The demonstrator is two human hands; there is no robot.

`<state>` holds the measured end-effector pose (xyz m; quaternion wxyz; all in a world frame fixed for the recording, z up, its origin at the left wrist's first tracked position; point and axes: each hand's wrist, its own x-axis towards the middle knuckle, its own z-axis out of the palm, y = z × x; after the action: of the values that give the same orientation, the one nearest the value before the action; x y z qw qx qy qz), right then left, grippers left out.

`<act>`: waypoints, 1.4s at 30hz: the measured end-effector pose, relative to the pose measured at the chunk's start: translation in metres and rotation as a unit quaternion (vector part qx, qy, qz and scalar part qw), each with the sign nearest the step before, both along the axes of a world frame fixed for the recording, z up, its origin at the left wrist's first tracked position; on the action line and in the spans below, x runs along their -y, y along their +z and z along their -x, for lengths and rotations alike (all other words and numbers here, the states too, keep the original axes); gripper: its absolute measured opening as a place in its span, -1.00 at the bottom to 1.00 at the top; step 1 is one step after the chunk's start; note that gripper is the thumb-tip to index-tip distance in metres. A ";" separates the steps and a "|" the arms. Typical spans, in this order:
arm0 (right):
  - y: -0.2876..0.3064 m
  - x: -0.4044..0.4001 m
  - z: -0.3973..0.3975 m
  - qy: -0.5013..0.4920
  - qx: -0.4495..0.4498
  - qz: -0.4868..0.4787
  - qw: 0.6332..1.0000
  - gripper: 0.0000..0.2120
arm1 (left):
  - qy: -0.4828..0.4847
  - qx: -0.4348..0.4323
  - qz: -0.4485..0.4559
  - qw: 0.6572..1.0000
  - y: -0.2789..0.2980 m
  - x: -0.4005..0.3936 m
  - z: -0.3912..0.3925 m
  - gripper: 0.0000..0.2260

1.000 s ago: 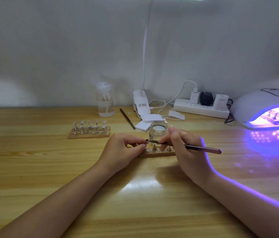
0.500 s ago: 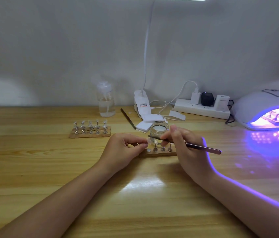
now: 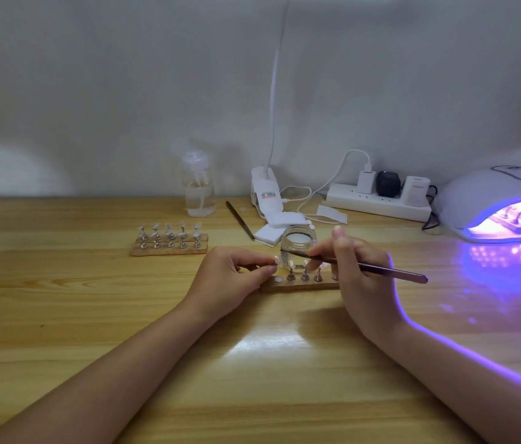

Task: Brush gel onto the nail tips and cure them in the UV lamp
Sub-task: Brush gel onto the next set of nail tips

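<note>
Brushing was mid-task: the right hand [image 3: 360, 280] pinched the brush [image 3: 380, 268] in a closed grip, its tip over a nail tip [image 3: 277, 260] that the left hand [image 3: 232, 278] pinched at the near wooden holder [image 3: 297, 285], just in front of the open gel jar [image 3: 298, 241]. One batch sat inside the lit UV lamp [image 3: 489, 200], judged curing. A second holder [image 3: 169, 241] of tips stood apart on the table [image 3: 60, 315], untouched; whether coated, couldn't tell. Near batch had yet to be cured.
</note>
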<state>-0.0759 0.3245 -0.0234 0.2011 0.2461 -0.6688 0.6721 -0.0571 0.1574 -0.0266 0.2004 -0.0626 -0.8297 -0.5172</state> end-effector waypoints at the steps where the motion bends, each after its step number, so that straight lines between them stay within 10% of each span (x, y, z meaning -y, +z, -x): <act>1: 0.000 0.001 0.000 -0.005 -0.001 -0.009 1.000 -0.65 | -0.002 -0.001 -0.002 1.000 0.000 0.000 0.000 -0.87; 42: 0.001 -0.001 -0.001 0.029 0.002 0.025 0.999 -0.62 | 0.003 0.006 -0.022 1.000 0.005 -0.002 -0.004 -0.73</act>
<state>-0.0745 0.3257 -0.0226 0.1862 0.2590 -0.6450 0.6945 -0.0529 0.1590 -0.0215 0.1979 -0.0524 -0.8198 -0.5349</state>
